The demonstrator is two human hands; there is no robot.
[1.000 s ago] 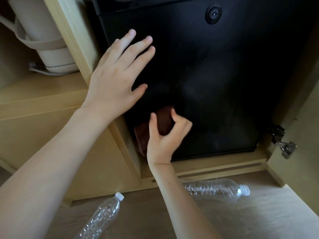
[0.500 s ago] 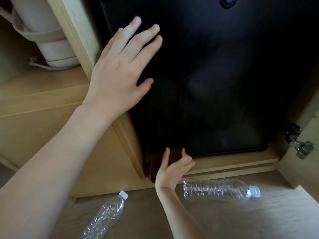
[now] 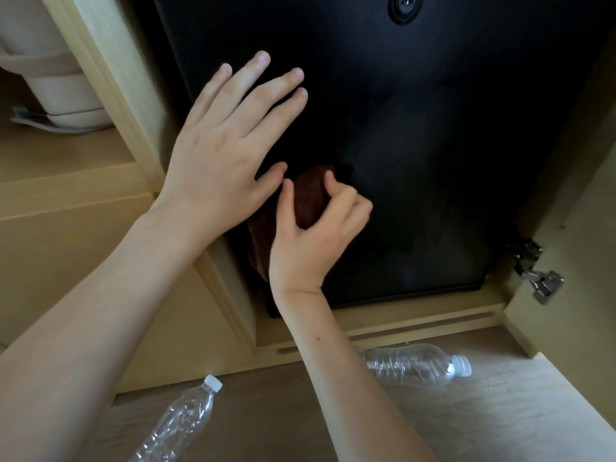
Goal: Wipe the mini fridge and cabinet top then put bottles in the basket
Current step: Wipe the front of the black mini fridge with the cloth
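Head view: the right fingers (image 3: 346, 201) and thumb curl round a bunched cloth (image 3: 310, 198), so the right hand (image 3: 313, 241) grips it against the fridge (image 3: 433, 145) front, toward that door's lower left corner. The cloth is dark reddish brown and soft-looking. Its top bulges out above the fingers, and a loose fold hangs down to the left of the palm. Just beside it, up and to the left, the left hand (image 3: 220, 151) lies flat on the same door, its fingers (image 3: 266, 91) straight and spread wide and its thumb almost touching the right thumb. Its wrist crosses the cabinet (image 3: 416, 315) upright at the door's left edge. The fridge is matt black with faint smears, and it has a round knob (image 3: 405, 8) near its top edge. It sits inside the pale wood cabinet. A metal hinge (image 3: 536, 278) sits at the cabinet's right side, and a pale jug (image 3: 56, 88) stands on the shelf to the left. Two clear, empty, white-capped bottles lie on the floor (image 3: 500, 411) before the cabinet base. The left bottle (image 3: 180, 425) lies on a diagonal with its cap pointing up and right toward the cabinet. The right bottle (image 3: 410, 363) runs along the base with its cap to the right, and the right forearm partly hides its bottom end.
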